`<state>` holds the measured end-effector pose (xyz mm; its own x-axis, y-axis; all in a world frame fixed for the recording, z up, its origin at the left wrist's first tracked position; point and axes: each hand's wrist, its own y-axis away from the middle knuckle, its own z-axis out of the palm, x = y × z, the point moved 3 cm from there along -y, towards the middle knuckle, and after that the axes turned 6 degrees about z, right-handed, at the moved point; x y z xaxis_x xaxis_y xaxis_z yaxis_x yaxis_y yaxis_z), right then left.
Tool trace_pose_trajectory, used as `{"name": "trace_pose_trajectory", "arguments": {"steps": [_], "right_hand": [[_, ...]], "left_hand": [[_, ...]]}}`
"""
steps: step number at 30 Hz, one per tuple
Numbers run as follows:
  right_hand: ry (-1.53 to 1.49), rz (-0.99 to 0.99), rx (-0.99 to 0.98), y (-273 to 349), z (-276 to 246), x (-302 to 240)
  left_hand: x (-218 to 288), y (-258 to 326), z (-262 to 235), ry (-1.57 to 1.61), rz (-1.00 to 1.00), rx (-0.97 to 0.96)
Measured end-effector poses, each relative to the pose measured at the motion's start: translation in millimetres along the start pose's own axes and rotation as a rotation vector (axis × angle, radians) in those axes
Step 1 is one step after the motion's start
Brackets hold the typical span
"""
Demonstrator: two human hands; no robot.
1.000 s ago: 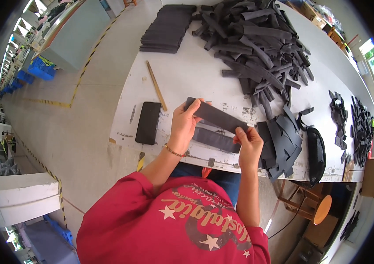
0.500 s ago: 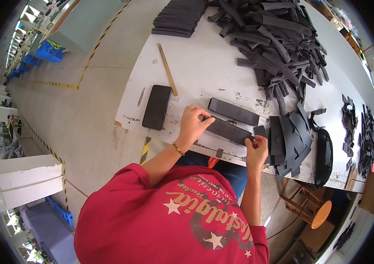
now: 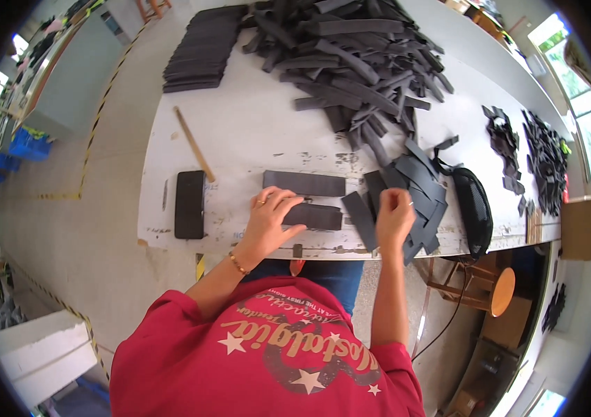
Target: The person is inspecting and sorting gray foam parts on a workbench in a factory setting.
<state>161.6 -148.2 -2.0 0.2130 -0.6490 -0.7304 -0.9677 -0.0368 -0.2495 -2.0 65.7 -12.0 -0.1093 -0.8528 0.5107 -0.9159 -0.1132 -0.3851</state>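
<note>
**Bench inventory: dark foam strips on a white worktable**

1. Flat black block (image 3: 190,203): rectangular, matte, rounded corners, lying lengthwise at the table's near-left end, well apart from your hands, at 9 o'clock from your left hand.

2. Wooden stick (image 3: 194,144): thin, pale tan, straight, lying on a diagonal just beyond the black block, its near end close to the block's far corner.

3. Neat stack of strips (image 3: 200,50): dark grey, flat, even-edged, squared up at the table's far-left corner.

4. White table (image 3: 247,125): painted top, scuffed and smudged along the near edge.

5. Your left hand (image 3: 267,221): palm down, fingers spread and pressing on the short dark strip (image 3: 317,216), a flat matte rectangle lying on the table near its front edge. The grip reads as a flat press rather than a closed clasp. A ring and a thin bracelet show.

6. Long dark strip (image 3: 304,183): flat, rectangular, lying parallel and just beyond the short one, at 12 o'clock from your fingertips.

7. Your right hand (image 3: 394,215): fingers curled closed at the edge of a fanned bundle of strips (image 3: 417,191); whether it pinches one or several, you cannot tell from here.

8. Loose heap of strips (image 3: 351,62): dark grey, soft-looking, tumbled crosswise over the far middle of the table.

9. Black mesh pouch (image 3: 474,208): oval, netted texture, at 3 o'clock from your right hand.

10. Small dark offcuts (image 3: 545,153): irregular scraps scattered at the right end.
</note>
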Motion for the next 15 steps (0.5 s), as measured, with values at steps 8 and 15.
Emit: {"name": "trace_pose_trajectory", "arguments": {"steps": [8,15], "right_hand": [[0.429,-0.135,0.083,-133.5,-11.2,81.3],[0.87,-0.112,-0.342,-167.2,31.6,88.8]], "left_hand": [[13.2,-16.5,-5.6,0.161,0.013,0.208],[11.2,-18.2,-6.1,0.23,-0.044,0.129]]}}
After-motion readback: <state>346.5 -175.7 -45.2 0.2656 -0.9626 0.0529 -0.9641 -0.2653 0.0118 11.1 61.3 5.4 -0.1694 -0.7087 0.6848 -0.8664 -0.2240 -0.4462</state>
